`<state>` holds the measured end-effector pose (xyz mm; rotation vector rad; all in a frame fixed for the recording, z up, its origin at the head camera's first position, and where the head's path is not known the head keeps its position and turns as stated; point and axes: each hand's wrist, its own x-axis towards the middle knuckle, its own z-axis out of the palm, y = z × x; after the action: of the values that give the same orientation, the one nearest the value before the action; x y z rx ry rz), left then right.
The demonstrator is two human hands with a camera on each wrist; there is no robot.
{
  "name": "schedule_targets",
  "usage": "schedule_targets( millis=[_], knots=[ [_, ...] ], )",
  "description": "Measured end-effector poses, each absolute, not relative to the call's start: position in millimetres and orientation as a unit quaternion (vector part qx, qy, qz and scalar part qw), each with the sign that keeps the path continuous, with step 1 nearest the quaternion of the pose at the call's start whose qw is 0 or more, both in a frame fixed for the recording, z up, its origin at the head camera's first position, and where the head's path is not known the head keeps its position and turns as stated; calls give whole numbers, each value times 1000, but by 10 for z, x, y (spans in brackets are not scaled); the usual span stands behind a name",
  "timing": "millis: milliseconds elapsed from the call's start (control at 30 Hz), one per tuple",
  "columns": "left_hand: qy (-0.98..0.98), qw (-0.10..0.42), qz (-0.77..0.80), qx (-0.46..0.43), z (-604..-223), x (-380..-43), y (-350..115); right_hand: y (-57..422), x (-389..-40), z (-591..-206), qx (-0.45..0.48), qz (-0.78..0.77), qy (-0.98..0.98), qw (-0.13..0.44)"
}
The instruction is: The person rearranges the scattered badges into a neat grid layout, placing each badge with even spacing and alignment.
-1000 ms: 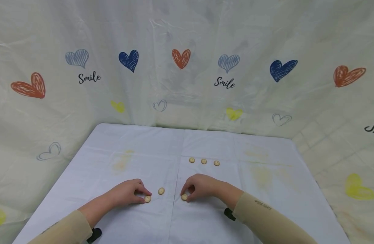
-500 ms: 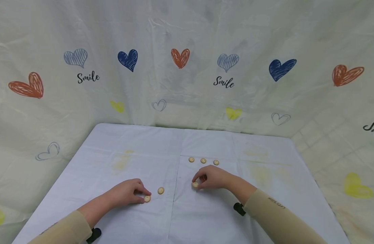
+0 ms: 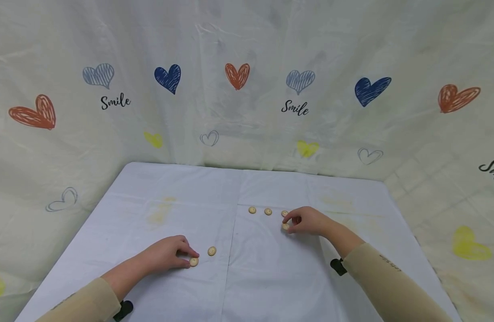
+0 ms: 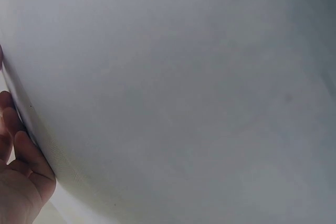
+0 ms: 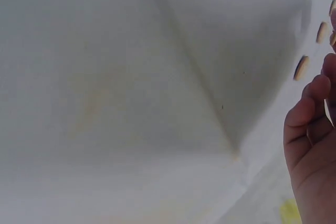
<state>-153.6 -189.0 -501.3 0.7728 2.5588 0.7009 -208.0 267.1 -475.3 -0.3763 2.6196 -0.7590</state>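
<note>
In the head view my right hand (image 3: 307,221) pinches a pale wooden button (image 3: 285,226) between thumb and fingertips. Just beyond it, three like buttons make a row: a left one (image 3: 252,210), a middle one (image 3: 268,211), and a right one (image 3: 285,213) overlapped by my fingers. At the left, my left hand (image 3: 168,253) pinches another button (image 3: 194,261) at its edge, low over the cloth. One more button (image 3: 212,251) lies right of it. The right wrist view catches my right hand (image 5: 315,145) near a button (image 5: 301,68); the left wrist view shows my left hand (image 4: 23,171).
A white cloth (image 3: 263,286) with a fold line and yellowish stains covers the table. Behind rises a pale curtain (image 3: 263,36) printed with hearts and "Smile". Dark wrist cameras (image 3: 337,267) hang below both sleeves.
My right hand has carried its button away from me and to the right, from the middle of the table up to the right end of the row. My left hand stays with its button.
</note>
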Motion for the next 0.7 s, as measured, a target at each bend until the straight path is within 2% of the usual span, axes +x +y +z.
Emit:
schedule_targets(
  millis=[700],
  knots=[
    [910, 195, 249, 267, -5012, -1542, -1881, 2792, -2217, -4891, -108, -260, 938, 201]
  ],
)
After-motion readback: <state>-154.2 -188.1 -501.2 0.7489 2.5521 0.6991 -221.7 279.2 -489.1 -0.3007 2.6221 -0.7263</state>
